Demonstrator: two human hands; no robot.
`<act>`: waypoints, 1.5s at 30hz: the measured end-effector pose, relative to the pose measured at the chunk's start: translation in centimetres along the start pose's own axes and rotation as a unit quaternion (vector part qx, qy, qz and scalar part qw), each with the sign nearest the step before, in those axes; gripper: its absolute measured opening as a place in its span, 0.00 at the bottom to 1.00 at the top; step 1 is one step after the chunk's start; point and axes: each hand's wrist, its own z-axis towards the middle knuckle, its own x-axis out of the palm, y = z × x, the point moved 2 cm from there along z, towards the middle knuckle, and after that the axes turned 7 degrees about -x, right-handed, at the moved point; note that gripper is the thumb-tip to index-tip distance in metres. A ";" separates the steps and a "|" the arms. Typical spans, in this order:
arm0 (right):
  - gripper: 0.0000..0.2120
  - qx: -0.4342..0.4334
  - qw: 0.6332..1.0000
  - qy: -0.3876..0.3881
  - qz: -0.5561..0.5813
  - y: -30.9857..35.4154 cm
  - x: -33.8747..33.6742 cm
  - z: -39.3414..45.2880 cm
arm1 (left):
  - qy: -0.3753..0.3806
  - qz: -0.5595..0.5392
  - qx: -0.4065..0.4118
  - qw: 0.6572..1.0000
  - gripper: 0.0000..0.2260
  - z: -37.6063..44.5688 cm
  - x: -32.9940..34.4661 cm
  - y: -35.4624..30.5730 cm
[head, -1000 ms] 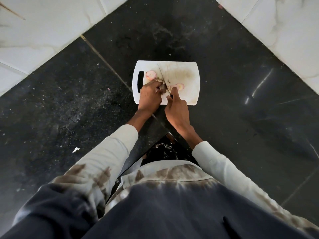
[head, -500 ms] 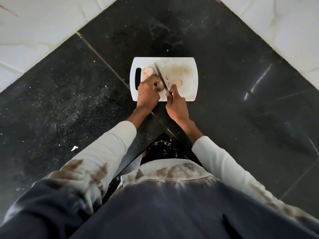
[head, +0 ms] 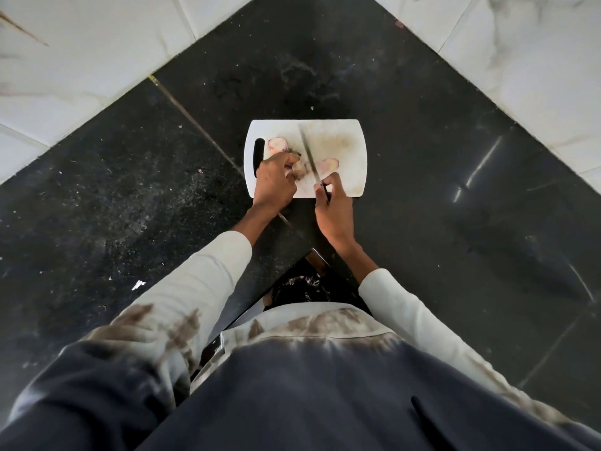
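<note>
L hand [head: 274, 182] is pinning the veg [head: 300, 166] on the board [head: 353, 148], curled round it; R hand [head: 335, 213] is gripping the knife [head: 308, 153], blade touching the veg (tucking fingertips back is safest), slicing straight down.

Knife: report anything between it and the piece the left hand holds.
Nothing visible. The knife sits directly beside the vegetable piece; the left hand grips that piece just left of the blade.

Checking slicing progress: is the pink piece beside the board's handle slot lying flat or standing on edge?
Flat: the slice shows its round cut face upward on the cutting board.
</note>
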 end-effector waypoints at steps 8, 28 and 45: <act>0.09 0.042 0.991 -0.093 -0.088 -1.8 -4.5 2.8 | 0.030 -0.011 -0.016 0.999 0.15 -0.2 -0.2 0.0; 0.10 0.066 0.937 -0.153 -0.306 -2.2 -4.3 5.6 | 0.009 -0.077 -0.055 0.995 0.12 1.0 -0.1 -1.7; 0.11 0.014 0.993 0.014 0.116 1.0 -0.8 7.8 | 0.040 -0.182 -0.086 0.979 0.12 0.7 -0.8 -1.1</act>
